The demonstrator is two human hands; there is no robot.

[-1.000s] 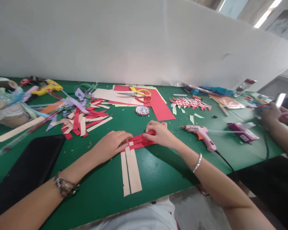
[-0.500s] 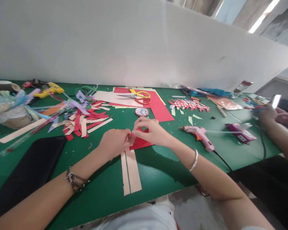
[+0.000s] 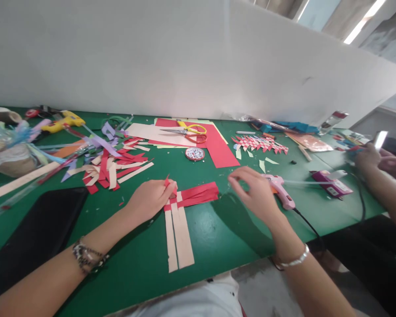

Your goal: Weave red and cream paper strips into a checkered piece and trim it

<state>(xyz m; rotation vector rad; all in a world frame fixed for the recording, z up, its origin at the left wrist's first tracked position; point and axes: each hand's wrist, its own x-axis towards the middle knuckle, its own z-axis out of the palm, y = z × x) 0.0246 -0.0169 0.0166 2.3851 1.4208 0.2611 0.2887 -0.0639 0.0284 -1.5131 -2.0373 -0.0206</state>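
Head view: left hand (image 3: 152, 200) nearly closed, thumb and fingertips pinching the upper left of a woven paper piece (image 3: 174, 206), which lies on the green table (image 3: 218, 251) before the person, cream strips (image 3: 185, 240) toward the body, red strips (image 3: 201, 193) out rightward. Right hand (image 3: 255, 196) apart from it, beside the pink glue gun (image 3: 286, 198), fingers loosely curved, gap between thumb and forefinger, nothing seen in grip. Farther back, scissors (image 3: 186, 130) on paper sheets (image 3: 221, 149); paper offcuts (image 3: 111, 171) heaped left.
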